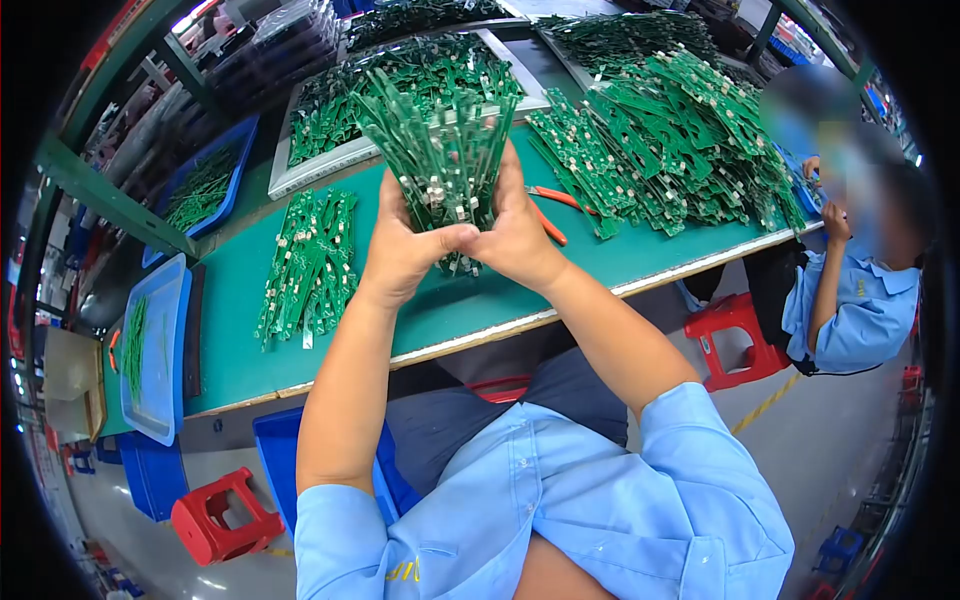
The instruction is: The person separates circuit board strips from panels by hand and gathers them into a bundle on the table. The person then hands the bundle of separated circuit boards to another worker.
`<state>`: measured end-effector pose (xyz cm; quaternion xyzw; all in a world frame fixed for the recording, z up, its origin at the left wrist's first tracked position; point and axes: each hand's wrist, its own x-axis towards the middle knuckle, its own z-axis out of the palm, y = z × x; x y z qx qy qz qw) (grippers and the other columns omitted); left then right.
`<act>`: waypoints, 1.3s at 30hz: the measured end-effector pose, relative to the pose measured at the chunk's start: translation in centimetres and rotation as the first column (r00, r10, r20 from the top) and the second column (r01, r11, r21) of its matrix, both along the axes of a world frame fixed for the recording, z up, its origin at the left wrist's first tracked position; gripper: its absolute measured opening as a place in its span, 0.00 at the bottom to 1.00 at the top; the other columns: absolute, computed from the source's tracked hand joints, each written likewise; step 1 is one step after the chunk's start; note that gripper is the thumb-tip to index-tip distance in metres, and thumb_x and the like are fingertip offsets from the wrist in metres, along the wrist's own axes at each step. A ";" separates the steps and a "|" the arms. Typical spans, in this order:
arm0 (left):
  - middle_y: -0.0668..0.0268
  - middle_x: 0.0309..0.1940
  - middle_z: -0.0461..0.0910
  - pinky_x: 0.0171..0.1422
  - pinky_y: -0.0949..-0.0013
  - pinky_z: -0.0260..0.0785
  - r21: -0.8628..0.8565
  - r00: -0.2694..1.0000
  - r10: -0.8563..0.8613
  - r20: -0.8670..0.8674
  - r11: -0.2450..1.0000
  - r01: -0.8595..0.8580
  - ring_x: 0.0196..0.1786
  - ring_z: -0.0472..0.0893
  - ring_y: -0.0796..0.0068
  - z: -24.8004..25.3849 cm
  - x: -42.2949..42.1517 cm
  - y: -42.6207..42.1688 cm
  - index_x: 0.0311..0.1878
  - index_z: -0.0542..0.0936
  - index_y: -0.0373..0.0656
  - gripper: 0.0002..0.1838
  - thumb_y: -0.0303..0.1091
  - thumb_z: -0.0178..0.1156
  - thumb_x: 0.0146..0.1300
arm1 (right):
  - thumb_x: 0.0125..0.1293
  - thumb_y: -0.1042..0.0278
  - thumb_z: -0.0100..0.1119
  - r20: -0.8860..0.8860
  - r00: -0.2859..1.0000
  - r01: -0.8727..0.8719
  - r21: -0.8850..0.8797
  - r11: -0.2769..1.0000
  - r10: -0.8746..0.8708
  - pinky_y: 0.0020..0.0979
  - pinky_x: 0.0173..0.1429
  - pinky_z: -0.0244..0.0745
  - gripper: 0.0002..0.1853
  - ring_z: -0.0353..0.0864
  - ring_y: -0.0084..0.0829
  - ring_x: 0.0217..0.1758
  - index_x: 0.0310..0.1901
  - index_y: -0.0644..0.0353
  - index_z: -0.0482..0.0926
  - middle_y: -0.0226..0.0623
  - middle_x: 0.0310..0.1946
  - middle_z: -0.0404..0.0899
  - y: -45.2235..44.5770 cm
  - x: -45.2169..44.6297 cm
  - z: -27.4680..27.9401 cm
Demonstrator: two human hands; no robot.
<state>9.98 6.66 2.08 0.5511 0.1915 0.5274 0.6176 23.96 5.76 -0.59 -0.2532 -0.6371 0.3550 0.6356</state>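
Observation:
Between my two hands a thick upright bundle of thin green circuit boards (445, 160) is gripped above the green tabletop (440, 318). My left hand (400, 250) wraps round its left side, and my right hand (515, 235) round its right side; the thumbs meet in front near the bottom. To the left on the table lies a flat bunch of green boards (308, 260). A large heap of green boards (680, 140) covers the right side. Orange-handled pliers (550, 225) lie between my right hand and that heap, partly hidden.
Behind the bundle stands a white-framed tray (345, 153) of boards. At the left are a light blue tray (160, 370) with green strips and a blue bin (245, 165). A co-worker in a blue shirt (860, 310) is at the right; red stools (225, 515) stand on the floor.

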 end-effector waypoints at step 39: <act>0.64 0.50 0.75 0.61 0.65 0.67 0.038 0.987 0.155 0.048 0.987 -0.157 0.54 0.75 0.71 0.8 -2.5 -1.3 0.57 0.70 0.39 0.27 0.24 0.66 0.53 | 0.44 0.62 0.74 0.587 0.779 0.325 -0.081 0.942 -0.218 0.43 0.64 0.64 0.55 0.65 0.52 0.63 0.70 0.62 0.46 0.53 0.60 0.64 -2.6 -3.1 0.9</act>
